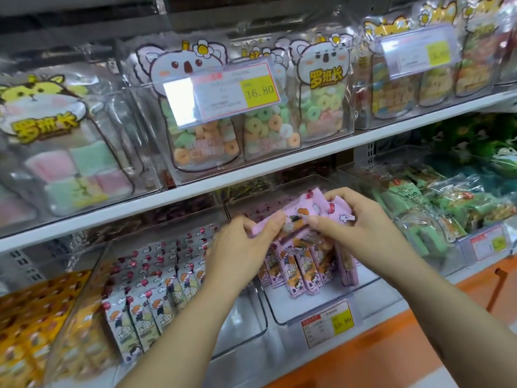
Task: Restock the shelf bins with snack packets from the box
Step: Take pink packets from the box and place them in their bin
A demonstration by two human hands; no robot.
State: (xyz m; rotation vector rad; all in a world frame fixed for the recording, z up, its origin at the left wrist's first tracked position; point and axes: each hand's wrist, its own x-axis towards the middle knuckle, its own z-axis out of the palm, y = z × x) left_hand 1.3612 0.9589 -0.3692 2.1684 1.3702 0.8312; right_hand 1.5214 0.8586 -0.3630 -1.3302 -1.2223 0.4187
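Both hands hold a bunch of pink snack packets (305, 212) above a clear shelf bin (321, 303) on the lower shelf. My left hand (240, 245) pinches the left end of the bunch. From the right, my right hand (355, 219) grips the bunch with fingers curled over the top. Under the hands, several more pink packets (305, 267) stand upright in the bin. The box is out of view.
A neighbouring clear bin (237, 326) at the left holds white-green packets (151, 298). Orange packets (33, 317) fill the far left, green packets (425, 208) the right. The upper shelf (251, 175) carries candy bags. Price tags (328, 322) hang along the front.
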